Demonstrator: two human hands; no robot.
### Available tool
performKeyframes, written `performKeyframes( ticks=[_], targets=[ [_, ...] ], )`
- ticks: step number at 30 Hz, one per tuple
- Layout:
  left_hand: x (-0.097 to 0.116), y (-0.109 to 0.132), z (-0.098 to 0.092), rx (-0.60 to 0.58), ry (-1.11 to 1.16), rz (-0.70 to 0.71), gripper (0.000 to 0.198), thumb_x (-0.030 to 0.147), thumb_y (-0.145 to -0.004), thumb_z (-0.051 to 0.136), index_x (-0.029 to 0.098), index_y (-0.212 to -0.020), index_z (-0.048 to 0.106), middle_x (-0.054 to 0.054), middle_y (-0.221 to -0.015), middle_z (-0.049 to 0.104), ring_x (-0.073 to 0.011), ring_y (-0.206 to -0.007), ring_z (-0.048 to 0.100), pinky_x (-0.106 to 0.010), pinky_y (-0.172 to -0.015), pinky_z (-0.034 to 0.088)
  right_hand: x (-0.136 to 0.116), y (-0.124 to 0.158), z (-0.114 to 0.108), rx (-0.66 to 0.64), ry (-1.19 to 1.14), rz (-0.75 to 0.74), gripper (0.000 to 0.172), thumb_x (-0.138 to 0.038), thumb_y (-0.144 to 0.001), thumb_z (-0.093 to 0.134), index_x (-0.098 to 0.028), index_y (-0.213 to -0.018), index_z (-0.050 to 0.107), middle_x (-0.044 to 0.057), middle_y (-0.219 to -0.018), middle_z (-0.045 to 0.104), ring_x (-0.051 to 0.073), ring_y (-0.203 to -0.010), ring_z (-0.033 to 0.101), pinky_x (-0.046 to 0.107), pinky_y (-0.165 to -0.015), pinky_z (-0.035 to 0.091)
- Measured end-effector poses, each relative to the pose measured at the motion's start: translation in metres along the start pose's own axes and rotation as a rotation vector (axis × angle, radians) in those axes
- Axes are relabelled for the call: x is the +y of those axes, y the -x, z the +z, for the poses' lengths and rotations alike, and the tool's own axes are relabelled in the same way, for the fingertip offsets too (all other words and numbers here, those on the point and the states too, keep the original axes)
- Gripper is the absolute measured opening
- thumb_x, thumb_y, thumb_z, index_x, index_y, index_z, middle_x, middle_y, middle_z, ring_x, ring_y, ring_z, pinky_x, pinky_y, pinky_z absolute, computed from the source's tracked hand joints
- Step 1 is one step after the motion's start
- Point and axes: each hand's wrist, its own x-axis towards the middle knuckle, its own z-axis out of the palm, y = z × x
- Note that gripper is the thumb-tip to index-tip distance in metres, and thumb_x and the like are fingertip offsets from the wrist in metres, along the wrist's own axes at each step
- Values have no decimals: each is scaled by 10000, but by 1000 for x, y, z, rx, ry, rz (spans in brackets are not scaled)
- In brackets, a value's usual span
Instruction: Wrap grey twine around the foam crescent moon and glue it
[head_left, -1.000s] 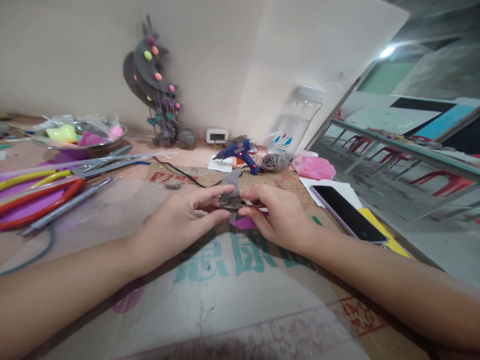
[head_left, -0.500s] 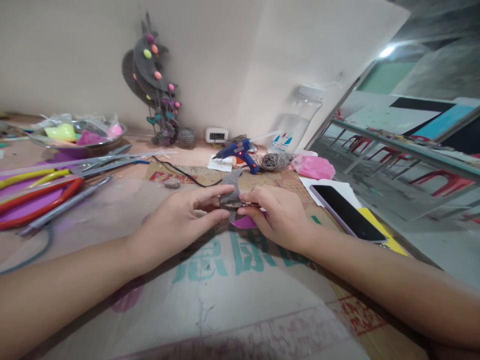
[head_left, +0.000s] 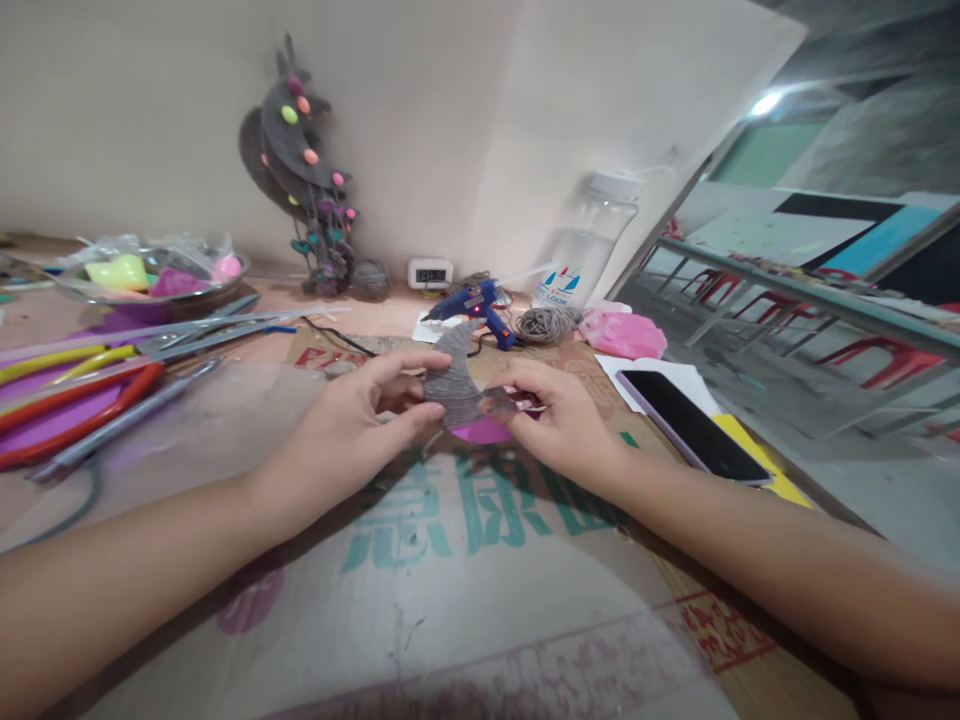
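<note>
A grey yarn-wrapped crescent (head_left: 453, 388) is tilted up in front of me, its pointed tip upward. My left hand (head_left: 367, 410) pinches its left edge between thumb and fingers. On the other side, my right hand (head_left: 562, 425) is closed with thumb and fingertips on a small greyish piece (head_left: 498, 402) at the crescent's right edge; its kind is unclear. Below the crescent, a flat purple piece (head_left: 484, 430) shows on the cardboard (head_left: 420, 610). Just behind lies a blue glue gun (head_left: 480, 302), its small light glowing red.
Scissors with red and yellow handles (head_left: 82, 400) and a silver pen (head_left: 127, 425) lie left, before a metal bowl (head_left: 82, 290). A timer (head_left: 430, 273), yarn (head_left: 547, 323) and a water bottle (head_left: 585, 250) stand behind. A phone (head_left: 690, 425) is right. A decorated moon ornament (head_left: 285, 150) hangs behind.
The crescent has turned, so its broad wrapped face now shows. My right hand has drawn slightly to the right with the small greyish piece.
</note>
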Motion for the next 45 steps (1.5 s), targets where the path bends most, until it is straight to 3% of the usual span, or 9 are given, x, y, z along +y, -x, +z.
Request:
performKeyframes(
  ticks=[6, 9, 12, 18, 22, 26, 33, 38, 45],
  targets=[
    [-3, -3, -1, -3, 141, -17, 589, 308, -792, 603, 210, -1324, 370, -23, -832, 680, -164, -752, 646, -274, -685, 505, -3, 2, 1, -22, -38, -46, 65, -118, -746, 557, -152, -719, 605, -11, -638, 526, 100, -598, 465, 217, -556, 333],
    [-2, -5, -4, -56, 60, -68, 320, 393, -816, 557, 170, -1042, 598, -16, -777, 680, -151, -689, 632, -249, -647, 491, -4, 3, 1, -31, -55, -69, 83, -98, -739, 556, -158, -721, 611, -14, -638, 521, 95, -596, 459, 212, -562, 329],
    [2, -5, -6, -64, -64, -88, 309, 421, -836, 514, 157, -744, 647, -2, -693, 662, -138, -658, 605, -209, -598, 460, -5, 4, 1, -36, -101, -52, 106, -59, -716, 563, -153, -722, 612, -18, -644, 520, 84, -593, 464, 199, -559, 330],
    [8, -5, -3, -65, 89, -115, 300, 349, -875, 462, 160, -786, 676, -3, -709, 686, -140, -644, 614, -209, -615, 488, -8, 3, 0, -54, -164, 42, 140, -19, -696, 550, -146, -705, 608, -23, -641, 523, 72, -572, 458, 182, -537, 333],
    [3, -4, -2, -69, 202, -87, 319, 376, -885, 448, 157, -876, 680, -26, -860, 706, -156, -754, 632, -251, -754, 498, -9, 2, 0, -49, -164, 72, 107, -53, -712, 547, -145, -684, 594, -22, -622, 516, 75, -557, 441, 190, -529, 326],
    [2, -3, -2, -53, 208, -97, 400, 430, -897, 392, 150, -842, 674, -34, -818, 696, -172, -768, 630, -256, -708, 499, -8, 1, 1, -49, -172, 87, 88, -85, -731, 544, -143, -686, 593, -15, -624, 523, 80, -558, 439, 197, -527, 324],
    [2, -5, -5, -69, -89, -74, 291, 415, -831, 515, 171, -735, 640, 6, -706, 658, -154, -689, 594, -235, -635, 440, -6, 3, 1, -45, -146, 39, 84, -80, -720, 560, -149, -696, 602, -18, -627, 508, 84, -577, 446, 200, -544, 324],
    [0, -3, -5, -108, 28, -60, 271, 370, -858, 475, 181, -783, 655, 6, -747, 686, -162, -749, 628, -243, -706, 468, -4, 3, 3, -53, -147, 27, 81, -84, -723, 560, -153, -696, 595, -24, -627, 498, 81, -569, 436, 199, -542, 320],
    [1, -3, -2, -76, 200, -60, 263, 363, -871, 456, 180, -792, 628, -7, -754, 668, -169, -731, 640, -262, -679, 516, -6, 3, 1, -54, -148, 7, 80, -83, -726, 552, -150, -710, 592, -23, -630, 488, 83, -574, 435, 203, -546, 320]
  ],
)
